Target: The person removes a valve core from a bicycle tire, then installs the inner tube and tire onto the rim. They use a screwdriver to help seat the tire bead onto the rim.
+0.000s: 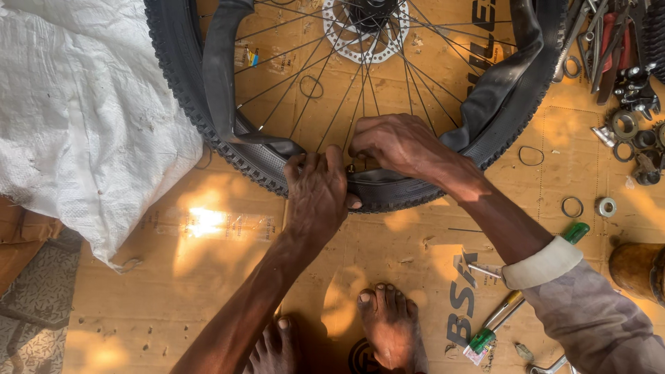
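head view looks down on a bicycle wheel (367, 69) lying flat on a sheet of cardboard (208, 277). the left hand (316, 190) is curled over the near edge of the knobby tyre (176, 76), fingers hooked onto the rim side and thumb against the sidewall, gripping it. the right hand (398, 144) sits just beside it, touching the same stretch, fingers bent and pinched down at the rim where the black inner tube (222, 76) hangs loose out of the tyre and loops round inside the spokes. a brake disc (366, 31) shows at the hub. a white woven sack (76, 111) lies to the left, touching the tyre. two green-handled screwdrivers (495, 322) lie under the right forearm, and a heap of metal tools and rings (627, 76) sits at the far right. two bare feet (391, 325) rest on the cardboard near the bottom.
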A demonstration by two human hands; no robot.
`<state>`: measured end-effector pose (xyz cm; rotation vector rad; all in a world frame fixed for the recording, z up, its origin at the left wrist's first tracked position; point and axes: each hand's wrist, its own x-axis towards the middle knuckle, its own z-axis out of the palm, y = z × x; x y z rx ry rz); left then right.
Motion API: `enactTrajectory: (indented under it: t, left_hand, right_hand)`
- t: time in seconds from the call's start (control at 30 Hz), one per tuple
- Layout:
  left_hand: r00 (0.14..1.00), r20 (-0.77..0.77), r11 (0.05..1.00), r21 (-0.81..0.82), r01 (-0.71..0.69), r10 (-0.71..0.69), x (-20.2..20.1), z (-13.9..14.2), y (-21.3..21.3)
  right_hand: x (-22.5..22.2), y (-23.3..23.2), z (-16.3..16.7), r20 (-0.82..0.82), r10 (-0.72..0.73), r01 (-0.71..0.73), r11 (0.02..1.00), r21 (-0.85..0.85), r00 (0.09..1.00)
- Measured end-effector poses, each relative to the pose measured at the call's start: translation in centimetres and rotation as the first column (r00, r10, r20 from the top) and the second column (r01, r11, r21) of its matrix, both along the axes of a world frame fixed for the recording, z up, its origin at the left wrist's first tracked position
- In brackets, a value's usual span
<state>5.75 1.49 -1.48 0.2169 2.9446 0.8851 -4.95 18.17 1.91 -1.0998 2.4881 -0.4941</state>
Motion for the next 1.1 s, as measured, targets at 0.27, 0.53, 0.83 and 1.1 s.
enactTrajectory:
  t: [0.27,0.53,0.83,1.1]
  left_hand:
    - [1.000,0.015,1.000,0.000,0.006,-0.006,0.0,-0.2,0.0]
    - [1.000,0.025,1.000,0.002,0.007,-0.007,0.0,0.0,-0.1]
    - [0.999,0.006,0.999,0.029,0.032,-0.032,0.1,-0.2,-0.5]
    - [0.999,0.032,1.000,0.020,0.015,-0.016,-0.1,-0.3,-0.6]
  right_hand:
    - [-1.5,-1.2,-0.2,0.146,0.024,-0.049,0.984,0.172,0.989]
    - [-2.4,-1.8,-1.0,0.433,-0.112,0.011,0.974,0.228,0.894]
    - [-2.6,-1.2,-3.0,0.588,-0.152,0.174,0.984,0.020,0.794]
    - [-3.0,-1.8,-2.4,0.699,-0.247,0.276,0.958,0.074,0.671]
